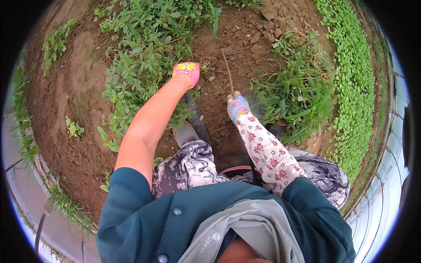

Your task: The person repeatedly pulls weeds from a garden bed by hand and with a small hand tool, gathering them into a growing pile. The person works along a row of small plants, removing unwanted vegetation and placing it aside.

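Observation:
My left hand (186, 73), in a pink glove with a yellow flower, is at the edge of a thick patch of purslane-like weeds (141, 69). Its fingers are turned under and hidden, so I cannot tell whether they grip a stem. In a pale blue patterned glove, my right hand (238, 106) is closed around the near end of a thin, slightly bent brown rod (227, 70). The rod points away from me over loose brown soil (245, 62); whether it is a stick or a tool blade is unclear.
To the right lies a heap of tangled grass and weeds (296, 88), with a dense strip of low leafy seedlings (353, 85) beyond it. Small plants (74, 127) dot the soil at left. Between my knees is a pinkish rim (235, 169). Plastic sheeting (62, 227) borders the left side.

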